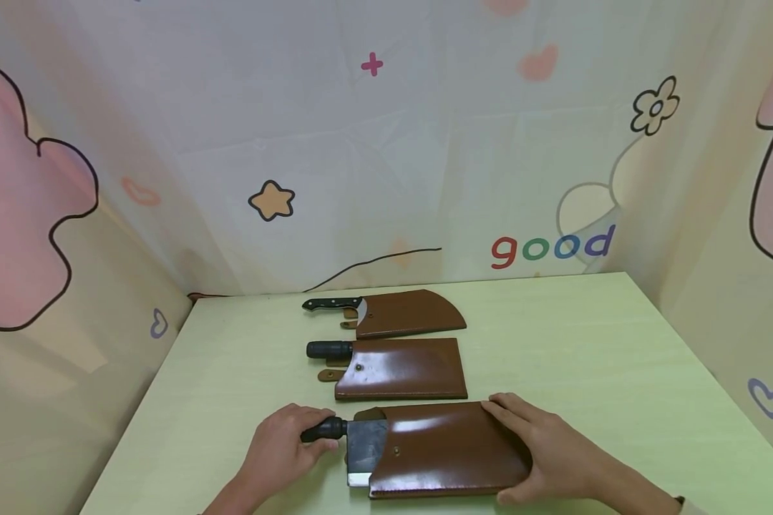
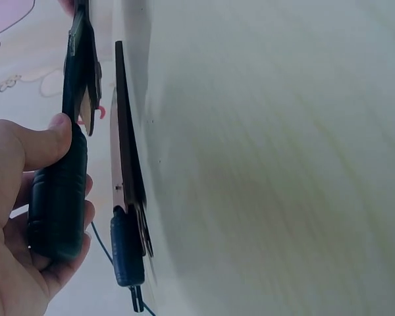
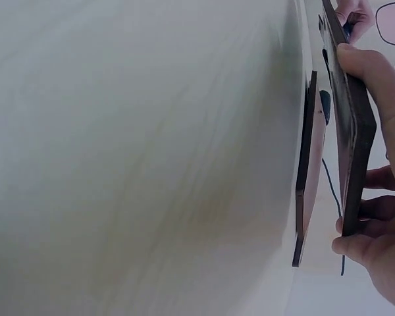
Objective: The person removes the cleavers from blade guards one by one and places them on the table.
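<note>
In the head view a cleaver (image 1: 366,447) sits partly inside a brown leather sheath (image 1: 451,450), a strip of its blade showing at the sheath's left mouth. My left hand (image 1: 282,442) grips the cleaver's black handle (image 2: 58,197), with thumb and fingers around it in the left wrist view. At the other end, my right hand (image 1: 547,450) holds the sheath by its closed right end, thumb on the near edge and fingers on the far edge. The right wrist view shows that sheath (image 3: 349,125) edge-on between thumb and fingers. The blade's covered part is hidden.
Just beyond lies a second sheathed knife (image 1: 402,368) with a black handle and a loose snap strap. Farther back is a third sheathed knife (image 1: 412,313) with a riveted handle. All are on a pale green table (image 1: 592,343), backed by a patterned curtain (image 1: 386,143).
</note>
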A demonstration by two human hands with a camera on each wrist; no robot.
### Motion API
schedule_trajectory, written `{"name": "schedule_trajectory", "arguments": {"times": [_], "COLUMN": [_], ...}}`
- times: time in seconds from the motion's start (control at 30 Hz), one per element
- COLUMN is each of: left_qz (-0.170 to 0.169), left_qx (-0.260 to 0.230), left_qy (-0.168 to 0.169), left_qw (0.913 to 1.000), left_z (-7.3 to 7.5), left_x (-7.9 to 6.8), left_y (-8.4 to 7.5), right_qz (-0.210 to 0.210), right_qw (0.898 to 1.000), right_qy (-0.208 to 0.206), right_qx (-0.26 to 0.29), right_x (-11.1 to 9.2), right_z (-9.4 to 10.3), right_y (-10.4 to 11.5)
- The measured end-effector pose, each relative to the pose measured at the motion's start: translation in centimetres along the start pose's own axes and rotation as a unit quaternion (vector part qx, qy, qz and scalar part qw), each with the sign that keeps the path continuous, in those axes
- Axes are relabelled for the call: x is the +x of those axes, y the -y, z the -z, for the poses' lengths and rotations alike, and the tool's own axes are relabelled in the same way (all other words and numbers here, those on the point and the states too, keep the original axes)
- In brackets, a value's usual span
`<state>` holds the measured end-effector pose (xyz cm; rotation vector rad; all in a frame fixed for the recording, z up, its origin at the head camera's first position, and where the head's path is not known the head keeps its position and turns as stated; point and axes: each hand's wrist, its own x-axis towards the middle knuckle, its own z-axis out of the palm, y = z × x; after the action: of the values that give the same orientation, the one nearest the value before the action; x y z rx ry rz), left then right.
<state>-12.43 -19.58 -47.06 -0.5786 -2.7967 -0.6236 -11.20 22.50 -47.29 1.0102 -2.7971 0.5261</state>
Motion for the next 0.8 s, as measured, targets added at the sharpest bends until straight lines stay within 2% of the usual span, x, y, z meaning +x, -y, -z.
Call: {"name": "schedule_trajectory", "arguments": {"times": [0.17, 0.43, 0.67, 0.8], "left_qz": [0.007, 0.044, 0.024, 0.03], "left_qx": [-0.003, -0.003, -0.015, -0.014], "left_qy": [-0.005, 0.022, 0.019, 0.023], "left_qw": [1.0, 0.9988, 0.9994, 0.9992], "left_z": [0.4, 0.9, 1.0, 1.3], "left_x": [-0.1, -0.6, -0.9, -0.8], "left_y": [0.4, 1.3, 2.1, 2.1], "right_qz": [0.003, 0.0, -0.006, 0.001], "right_qw": [1.0, 1.0, 1.0, 1.0], "right_qy": [-0.003, -0.012, -0.004, -0.012], "right_qx": [-0.001, -0.011, -0.014, -0.021], "right_x": [-0.2, -1.1, -1.7, -1.9], "right_z": [0.4, 0.6, 1.0, 1.2], "right_y": [-0.4, -1.0, -1.4, -1.8]}}
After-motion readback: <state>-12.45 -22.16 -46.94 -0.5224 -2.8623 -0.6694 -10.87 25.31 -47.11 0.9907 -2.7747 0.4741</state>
